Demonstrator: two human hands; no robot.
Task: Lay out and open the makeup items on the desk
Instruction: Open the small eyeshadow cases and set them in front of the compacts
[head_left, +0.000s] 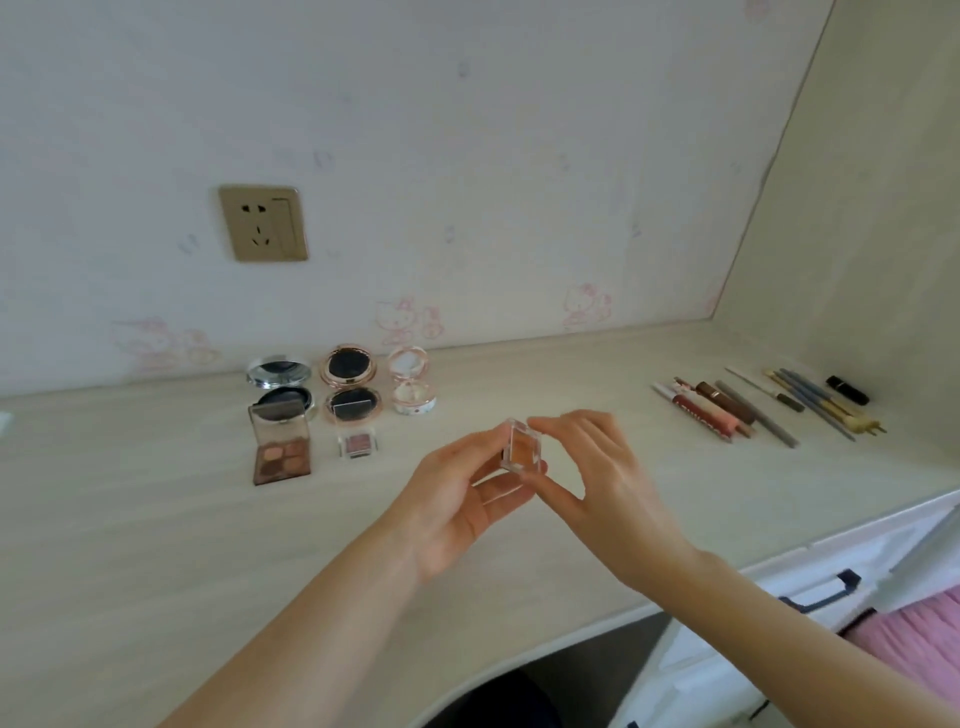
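Upright-ish eyeshadow case, btwn hands

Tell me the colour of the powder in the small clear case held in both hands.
Orange-brown powder, seen in the head view.

A gold-coloured wall socket is set into the pale wallpaper, with a switch along its right edge. Below and to the right of the socket, faint pink cartoon cat prints run along the wallpaper just above the desk's back edge; another pair lies further right of the socket, and one sits below and left of it. Far to the lower right of the socket, a white drawer front carries a dark handle. Just right of that handle shows a strip of pink pleated fabric.
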